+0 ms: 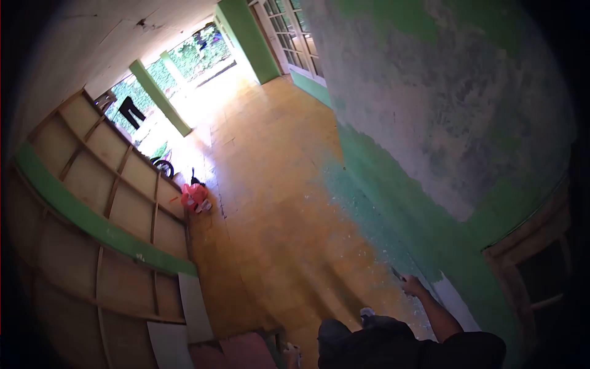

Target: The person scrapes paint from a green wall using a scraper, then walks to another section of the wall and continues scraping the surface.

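Note:
My right hand (413,286) is closed on the handle of a small flat tool (397,273), perhaps a scraper, held above the floor near the wall. My left hand (291,353) is low in the view, beside a reddish padded surface (236,353); its fingers are small and dim, and whether it holds anything cannot be made out. Right of my right hand stands the wall (424,111), with green paint and large bare grey patches. Pale flakes and dust (359,215) lie on the floor along its foot.
The tiled floor (264,166) runs toward a bright opening with green posts (161,98). A red plastic bag (195,197) sits by the wooden-framed partition (132,184) at left. A white-framed window (292,37) is farther along the wall; another wooden frame (516,246) is at right.

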### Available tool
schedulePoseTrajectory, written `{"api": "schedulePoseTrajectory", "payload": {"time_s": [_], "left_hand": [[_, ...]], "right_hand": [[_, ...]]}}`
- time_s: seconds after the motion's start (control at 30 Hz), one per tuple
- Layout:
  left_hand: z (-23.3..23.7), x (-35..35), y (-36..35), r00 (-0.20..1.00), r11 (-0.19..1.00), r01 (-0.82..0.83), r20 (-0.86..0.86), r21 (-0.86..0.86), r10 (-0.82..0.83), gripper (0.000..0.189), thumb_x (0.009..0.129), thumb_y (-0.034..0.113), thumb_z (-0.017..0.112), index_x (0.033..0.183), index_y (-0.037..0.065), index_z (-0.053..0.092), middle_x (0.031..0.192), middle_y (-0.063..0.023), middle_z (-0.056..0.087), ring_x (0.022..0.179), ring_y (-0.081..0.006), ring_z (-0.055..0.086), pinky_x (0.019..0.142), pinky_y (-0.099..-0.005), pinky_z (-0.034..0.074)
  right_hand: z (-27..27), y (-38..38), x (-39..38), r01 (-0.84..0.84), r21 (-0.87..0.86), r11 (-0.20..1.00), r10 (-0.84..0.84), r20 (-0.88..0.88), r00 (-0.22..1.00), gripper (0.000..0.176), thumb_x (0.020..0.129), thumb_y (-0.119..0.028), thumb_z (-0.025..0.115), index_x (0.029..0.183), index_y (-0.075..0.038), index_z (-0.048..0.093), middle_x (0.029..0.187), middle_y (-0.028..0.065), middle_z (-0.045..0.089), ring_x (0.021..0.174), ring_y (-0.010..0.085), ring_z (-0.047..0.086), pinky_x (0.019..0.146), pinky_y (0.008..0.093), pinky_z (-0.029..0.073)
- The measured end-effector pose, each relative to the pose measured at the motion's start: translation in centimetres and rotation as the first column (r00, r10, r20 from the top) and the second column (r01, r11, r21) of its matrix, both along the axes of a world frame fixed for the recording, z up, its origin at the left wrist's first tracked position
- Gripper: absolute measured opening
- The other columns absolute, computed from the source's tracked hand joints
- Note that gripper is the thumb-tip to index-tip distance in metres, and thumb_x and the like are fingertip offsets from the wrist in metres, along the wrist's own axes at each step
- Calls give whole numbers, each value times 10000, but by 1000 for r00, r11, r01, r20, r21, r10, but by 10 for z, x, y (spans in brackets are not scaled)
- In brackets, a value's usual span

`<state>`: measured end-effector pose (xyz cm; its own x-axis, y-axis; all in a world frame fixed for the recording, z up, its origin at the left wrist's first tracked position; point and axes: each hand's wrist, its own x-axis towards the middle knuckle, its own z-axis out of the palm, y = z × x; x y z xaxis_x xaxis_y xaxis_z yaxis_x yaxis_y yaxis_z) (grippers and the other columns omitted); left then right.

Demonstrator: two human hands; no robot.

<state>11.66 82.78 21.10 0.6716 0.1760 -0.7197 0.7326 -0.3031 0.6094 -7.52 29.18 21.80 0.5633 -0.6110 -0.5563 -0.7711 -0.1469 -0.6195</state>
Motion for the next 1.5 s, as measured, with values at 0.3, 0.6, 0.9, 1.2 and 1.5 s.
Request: {"api": "schedulePoseTrajectory", "payload": {"time_s": [0.3,0.6,0.9,1.2,1.5], "left_hand": [[-42,151,8,831,783,541,-51,309,-554,546,1003,478,460,885,-23,640,691,-103,623,594,-255,626,529,-361,530],[-24,432,-80,748,763,646,-194,-8,-635,586,1013,487,417,983,-65,610,819,-187,664,663,-296,683,558,-401,576],[5,480,-305,214,214,977,-73,8,-974,592,1033,489,395,1093,-38,657,887,-173,692,697,-274,696,627,-385,579],[52,372,-501,-441,-420,894,132,158,-888,479,1015,433,492,1018,-16,658,812,-112,671,697,-237,664,640,-364,531],[181,161,-690,-704,-647,654,628,391,-332,246,1019,152,502,1079,-40,643,947,-175,659,846,-272,651,782,-390,518]], "right_hand": [[64,69,37,512,-15,859,-509,83,857,504,869,-145,571,1365,-58,567,831,178,697,602,253,694,559,385,572],[-90,461,-164,568,45,822,-353,-742,569,261,775,-211,743,941,-11,721,936,236,703,838,316,725,708,415,582],[-133,521,46,937,109,-332,-902,-325,-283,126,820,-92,617,757,14,591,621,148,567,489,245,550,457,428,433],[-137,291,127,973,-81,-214,-975,-42,-218,152,813,-111,539,897,11,571,726,245,640,649,357,675,620,449,517],[-118,324,102,715,-59,-697,-716,12,-698,145,840,-109,469,911,-30,569,660,150,584,512,261,574,476,423,453]]}}
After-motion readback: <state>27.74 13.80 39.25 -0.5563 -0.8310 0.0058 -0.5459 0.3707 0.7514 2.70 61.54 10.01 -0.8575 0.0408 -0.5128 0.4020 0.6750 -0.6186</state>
